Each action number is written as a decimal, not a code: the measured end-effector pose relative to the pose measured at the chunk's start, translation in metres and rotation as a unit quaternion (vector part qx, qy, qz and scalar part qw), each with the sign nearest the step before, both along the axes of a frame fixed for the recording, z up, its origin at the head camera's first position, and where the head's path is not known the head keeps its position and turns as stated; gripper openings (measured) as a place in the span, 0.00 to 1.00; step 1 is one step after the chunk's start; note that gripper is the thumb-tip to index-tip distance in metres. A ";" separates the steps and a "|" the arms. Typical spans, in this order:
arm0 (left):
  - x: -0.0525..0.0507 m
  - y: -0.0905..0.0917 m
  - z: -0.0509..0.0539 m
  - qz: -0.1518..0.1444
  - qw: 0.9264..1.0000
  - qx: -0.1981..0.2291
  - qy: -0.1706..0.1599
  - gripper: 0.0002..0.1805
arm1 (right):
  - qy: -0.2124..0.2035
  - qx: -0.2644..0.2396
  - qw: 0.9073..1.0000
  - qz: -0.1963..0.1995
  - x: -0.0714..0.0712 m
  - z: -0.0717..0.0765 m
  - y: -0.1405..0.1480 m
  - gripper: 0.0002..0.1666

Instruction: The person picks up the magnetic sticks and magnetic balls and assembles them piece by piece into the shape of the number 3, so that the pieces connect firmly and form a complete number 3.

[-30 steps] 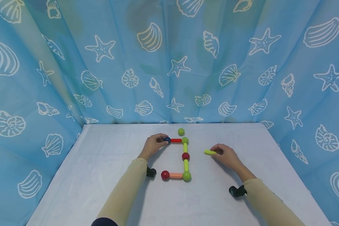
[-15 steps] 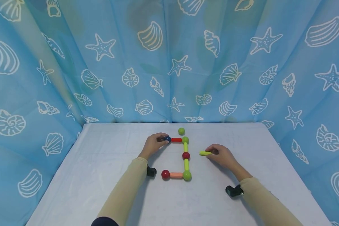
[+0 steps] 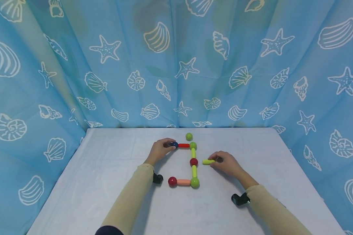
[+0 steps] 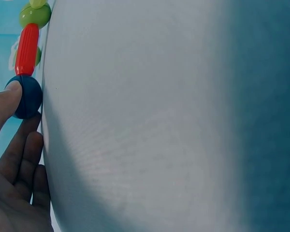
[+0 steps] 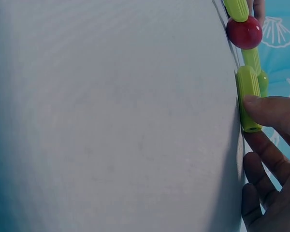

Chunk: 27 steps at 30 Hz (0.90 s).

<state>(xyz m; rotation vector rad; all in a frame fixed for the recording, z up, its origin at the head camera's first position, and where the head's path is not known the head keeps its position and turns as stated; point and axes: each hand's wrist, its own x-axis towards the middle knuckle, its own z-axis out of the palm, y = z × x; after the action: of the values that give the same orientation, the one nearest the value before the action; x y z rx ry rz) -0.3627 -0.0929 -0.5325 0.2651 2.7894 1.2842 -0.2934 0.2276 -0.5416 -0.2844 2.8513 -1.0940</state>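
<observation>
My left hand (image 3: 159, 152) pinches a dark blue ball (image 4: 31, 99) between thumb and fingers. From that ball a red rod (image 3: 183, 145) runs right to a green ball (image 3: 193, 145). Below it come a yellow-green rod (image 3: 193, 153), a red ball (image 3: 193, 162), a second yellow-green rod (image 3: 194, 171) and a green ball (image 3: 195, 182). An orange rod (image 3: 183, 182) leads left from there to another red ball (image 3: 172, 181). My right hand (image 3: 226, 163) pinches a loose yellow-green rod (image 5: 249, 99), its free end pointing at the middle red ball across a small gap.
A loose green ball (image 3: 189, 136) lies just behind the top corner of the shape. The white table (image 3: 111, 156) is backed by a blue curtain (image 3: 170, 65) with shell and starfish prints. A small dark camera sits on each wrist.
My right hand has moved left with the yellow-green rod, bringing it closer to the middle red ball. The left hand stays on the blue ball.
</observation>
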 end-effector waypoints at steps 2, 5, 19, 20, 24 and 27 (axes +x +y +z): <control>0.000 0.000 0.000 -0.001 1.000 0.001 0.001 0.18 | 0.000 -0.001 1.000 0.001 0.001 0.001 -0.001 0.11; 0.000 0.000 -0.001 -0.003 1.000 0.001 0.002 0.18 | 0.003 -0.001 1.000 0.005 0.002 0.002 -0.002 0.11; -0.001 -0.001 -0.003 -0.002 1.000 0.001 0.001 0.18 | -0.007 -0.006 1.000 -0.011 0.001 0.005 -0.004 0.12; -0.001 -0.001 -0.002 -0.001 1.000 0.000 0.001 0.18 | -0.008 -0.007 1.000 -0.013 0.001 0.005 -0.005 0.12; 0.001 0.000 -0.001 -0.001 1.000 0.000 -0.002 0.19 | -0.011 -0.008 1.000 -0.024 0.001 0.008 -0.008 0.13; 0.002 0.000 0.001 0.001 1.000 0.001 -0.004 0.19 | -0.005 -0.007 1.000 -0.029 0.000 0.012 -0.012 0.12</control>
<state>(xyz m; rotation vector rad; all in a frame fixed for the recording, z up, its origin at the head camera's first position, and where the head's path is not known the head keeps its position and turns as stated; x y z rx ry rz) -0.3611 -0.0926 -0.5318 0.2569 2.7820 1.2846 -0.2933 0.2152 -0.5298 -0.1980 2.8616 -1.1227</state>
